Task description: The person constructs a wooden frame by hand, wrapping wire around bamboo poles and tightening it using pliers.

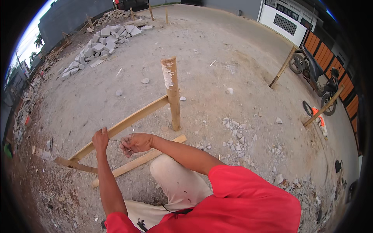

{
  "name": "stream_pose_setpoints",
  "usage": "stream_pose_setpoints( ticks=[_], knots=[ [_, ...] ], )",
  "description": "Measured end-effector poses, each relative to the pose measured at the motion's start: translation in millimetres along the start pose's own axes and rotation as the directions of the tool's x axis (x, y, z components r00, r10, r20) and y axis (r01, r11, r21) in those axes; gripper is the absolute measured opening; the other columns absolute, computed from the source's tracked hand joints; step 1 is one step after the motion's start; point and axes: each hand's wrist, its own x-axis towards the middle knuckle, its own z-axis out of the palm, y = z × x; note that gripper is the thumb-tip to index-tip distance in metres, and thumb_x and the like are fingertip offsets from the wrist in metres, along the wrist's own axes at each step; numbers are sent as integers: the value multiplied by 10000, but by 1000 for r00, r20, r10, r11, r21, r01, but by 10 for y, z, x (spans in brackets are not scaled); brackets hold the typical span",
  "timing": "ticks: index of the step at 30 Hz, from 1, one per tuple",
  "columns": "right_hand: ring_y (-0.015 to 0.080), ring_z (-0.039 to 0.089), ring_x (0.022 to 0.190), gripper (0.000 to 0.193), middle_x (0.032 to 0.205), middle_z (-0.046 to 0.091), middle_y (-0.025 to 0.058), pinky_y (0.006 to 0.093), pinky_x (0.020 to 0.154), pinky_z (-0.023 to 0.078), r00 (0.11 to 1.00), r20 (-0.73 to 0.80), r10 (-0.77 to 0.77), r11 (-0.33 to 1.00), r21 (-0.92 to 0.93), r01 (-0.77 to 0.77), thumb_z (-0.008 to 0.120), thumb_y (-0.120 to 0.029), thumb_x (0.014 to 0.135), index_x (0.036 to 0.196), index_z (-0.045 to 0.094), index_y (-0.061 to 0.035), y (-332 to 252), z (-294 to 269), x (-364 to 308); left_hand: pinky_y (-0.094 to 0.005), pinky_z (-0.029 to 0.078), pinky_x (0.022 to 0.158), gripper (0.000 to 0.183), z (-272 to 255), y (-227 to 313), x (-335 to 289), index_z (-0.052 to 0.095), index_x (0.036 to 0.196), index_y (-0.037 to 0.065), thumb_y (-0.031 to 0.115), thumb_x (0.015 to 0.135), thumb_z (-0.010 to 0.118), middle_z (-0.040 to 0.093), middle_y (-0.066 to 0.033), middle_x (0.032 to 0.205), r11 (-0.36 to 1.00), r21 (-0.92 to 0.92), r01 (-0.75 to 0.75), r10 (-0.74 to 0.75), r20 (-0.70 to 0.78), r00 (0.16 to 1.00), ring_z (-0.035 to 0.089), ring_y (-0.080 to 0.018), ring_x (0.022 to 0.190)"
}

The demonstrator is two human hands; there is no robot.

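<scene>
A thin dark wire [114, 140], or perhaps string, spans the short gap between my two hands. My left hand [101, 138] is closed in a pinch on one end, right at the upper edge of a slanting wooden board [134, 117]. The other end sits between the curled fingers of my right hand [136, 143], just right of the board. This board runs from an upright round wooden post [173, 101] down to a tilted wooden stake [64, 162] at the left. Below my right hand, a loose wooden plank [143, 159] lies on the ground beside my bent knee.
Grey blocks [103, 44] are heaped at the far left. Rubble [237, 139] is scattered on the dirt to the right. Slanted wooden stakes [283, 66] stand near a parked motorcycle [314, 73], with an orange and white item [320, 120] on the ground. An orange-slatted gate [324, 54] lies beyond.
</scene>
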Motion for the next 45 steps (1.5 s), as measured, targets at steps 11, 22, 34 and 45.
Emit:
stream_pose_setpoints(
  ticks=[11, 22, 34, 45],
  knots=[
    [135, 521, 535, 203, 694, 515, 7, 310, 479, 443, 890, -377, 255, 566, -688, -454, 515, -184, 1001, 892, 598, -35, -108, 63, -94, -537, 444, 882, 419, 35, -28, 13, 693, 869, -44, 313, 898, 475, 664, -288, 911, 999, 21, 32, -30, -76, 997, 625, -483, 878],
    [143, 595, 660, 193, 721, 597, 22, 315, 635, 494, 763, -616, -197, 639, -671, -377, 555, -172, 974, 1050, 649, -22, 166, -847, -700, -538, 430, 887, 411, 76, 191, 10, 654, 903, -37, 332, 929, 476, 665, -295, 964, 987, -45, 154, -158, -103, 982, 592, -497, 962],
    [112, 506, 575, 274, 717, 590, 1, 259, 535, 438, 716, -682, -149, 956, 84, 279, 541, -195, 983, 1091, 658, 28, 120, -876, -1200, -578, 429, 807, 494, 227, 148, -37, 629, 890, -34, 368, 1011, 369, 657, -304, 927, 982, -72, 172, -183, -180, 966, 603, -500, 877],
    [63, 430, 469, 244, 598, 488, -14, 270, 428, 357, 948, -251, -198, 973, 64, 220, 596, -246, 968, 961, 677, -16, -293, -375, -1547, -580, 444, 812, 492, 202, 83, 62, 642, 901, -8, 387, 1006, 368, 664, -291, 923, 985, 21, 169, -160, -228, 960, 606, -505, 886]
  ],
)
